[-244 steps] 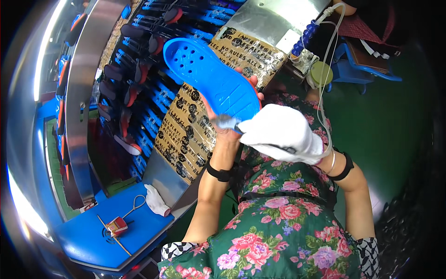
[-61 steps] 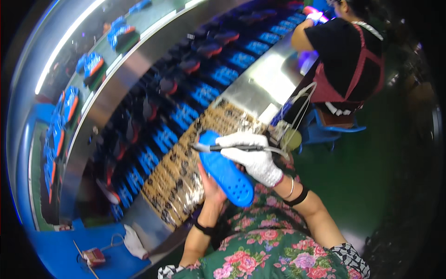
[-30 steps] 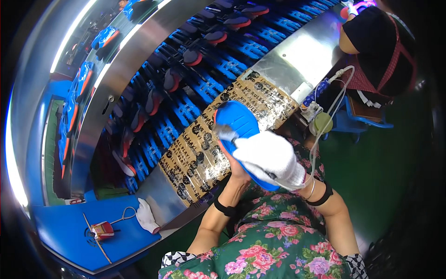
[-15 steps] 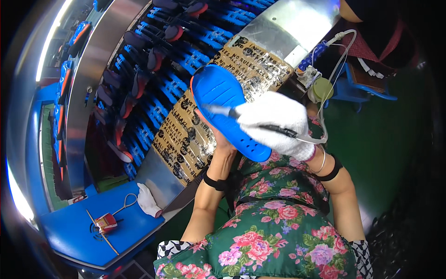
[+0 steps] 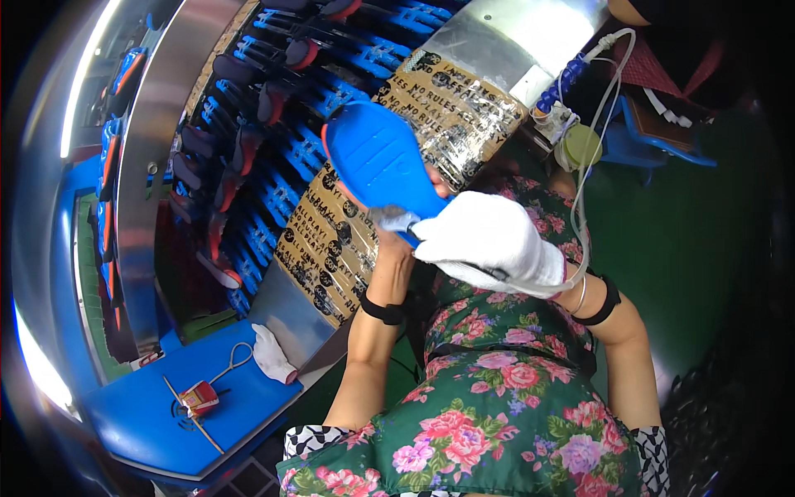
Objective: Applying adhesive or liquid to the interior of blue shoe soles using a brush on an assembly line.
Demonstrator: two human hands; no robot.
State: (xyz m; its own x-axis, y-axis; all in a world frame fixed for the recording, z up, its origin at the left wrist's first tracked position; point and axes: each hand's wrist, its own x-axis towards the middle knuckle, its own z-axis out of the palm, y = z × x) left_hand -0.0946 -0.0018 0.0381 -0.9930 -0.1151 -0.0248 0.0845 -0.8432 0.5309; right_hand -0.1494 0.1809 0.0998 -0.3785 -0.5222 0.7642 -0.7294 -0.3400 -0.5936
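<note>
Head view: blue sole (image 5: 377, 161), ridged, orange-edged; left hand (image 5: 438, 182) clamped round it, gloved right hand (image 5: 490, 240) clamped on brush (image 5: 395, 219)

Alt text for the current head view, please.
A bare left hand holds a blue shoe sole while a white-gloved right hand holds a brush-like tool near its edge. Beyond are rows of shoe parts; a white glove lies on a blue table.
</note>
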